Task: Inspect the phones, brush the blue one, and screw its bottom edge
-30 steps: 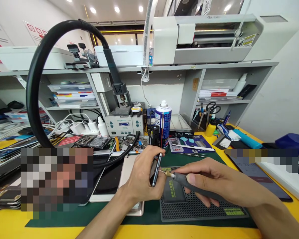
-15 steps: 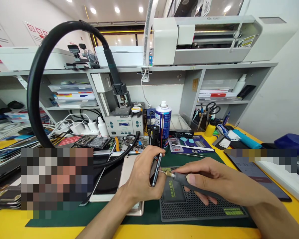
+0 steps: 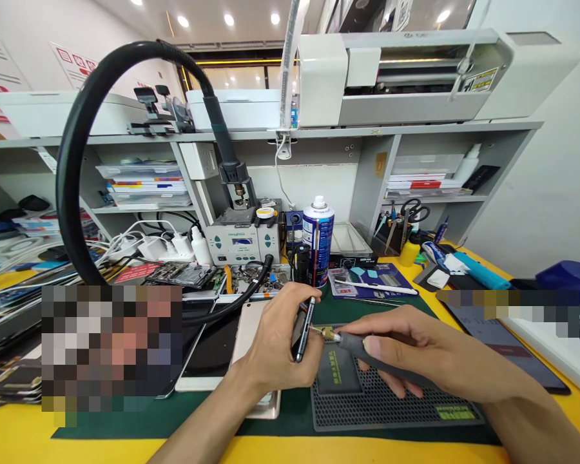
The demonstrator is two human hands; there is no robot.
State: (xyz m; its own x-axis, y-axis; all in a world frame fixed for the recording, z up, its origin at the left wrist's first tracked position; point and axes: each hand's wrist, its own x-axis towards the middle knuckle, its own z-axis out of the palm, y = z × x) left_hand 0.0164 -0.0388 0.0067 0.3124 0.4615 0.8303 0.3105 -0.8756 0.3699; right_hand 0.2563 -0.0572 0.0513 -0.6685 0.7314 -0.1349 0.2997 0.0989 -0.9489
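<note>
My left hand [image 3: 279, 341] is closed round a smartphone [image 3: 304, 330], which stands on edge with its narrow side facing me. In my right hand [image 3: 406, 351] lies a pen-like tool [image 3: 354, 345] with a thick dark grey handle, a brass collar and a thin tip. The tip points left and reaches the phone's edge; whether it touches cannot be made out. Both hands are above a dark honeycomb work mat [image 3: 391, 412]. A gold-backed tablet [image 3: 244, 328] lies partly hidden behind my left hand.
A blue spray can [image 3: 318, 241] stands behind my hands. Back left is a hot-air station [image 3: 244, 243] with a thick looping black hose [image 3: 70, 174]. Bare circuit boards [image 3: 181, 276] lie in front of it. A dark-screened device [image 3: 507, 345] lies right of my right wrist.
The whole view has shifted slightly to the right. Both hands keep nearly the same pose, with the tool's tip still at the phone's edge.
</note>
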